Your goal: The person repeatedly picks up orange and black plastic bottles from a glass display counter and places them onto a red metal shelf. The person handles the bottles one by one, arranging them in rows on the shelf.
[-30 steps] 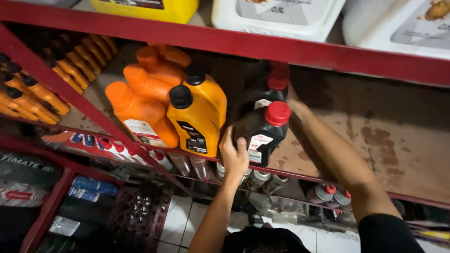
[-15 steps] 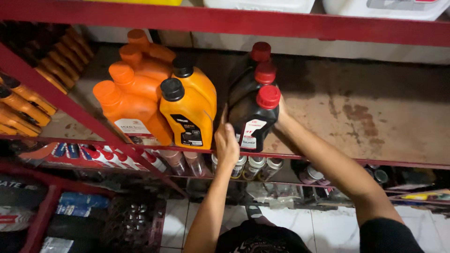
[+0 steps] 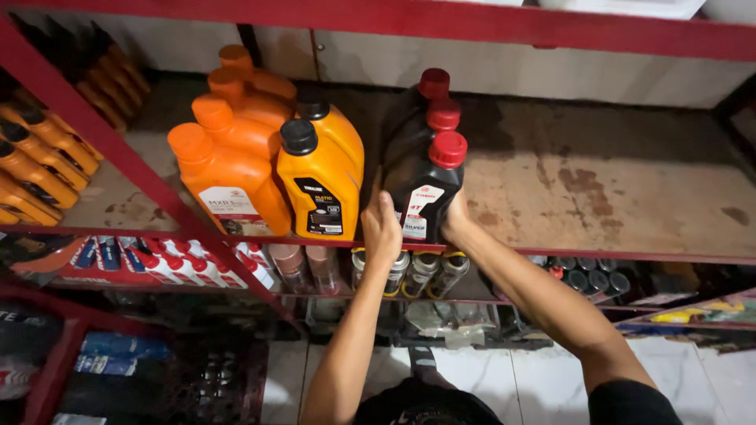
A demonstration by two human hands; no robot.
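Black bottle [image 3: 421,193] (red cap), white label; orange bottles [image 3: 236,169] left.

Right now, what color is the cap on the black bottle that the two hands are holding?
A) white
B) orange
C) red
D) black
C: the front black bottle, held between the left hand and the right hand at the shelf edge, has a red cap; the black caps sit on the yellow-orange bottles beside it.
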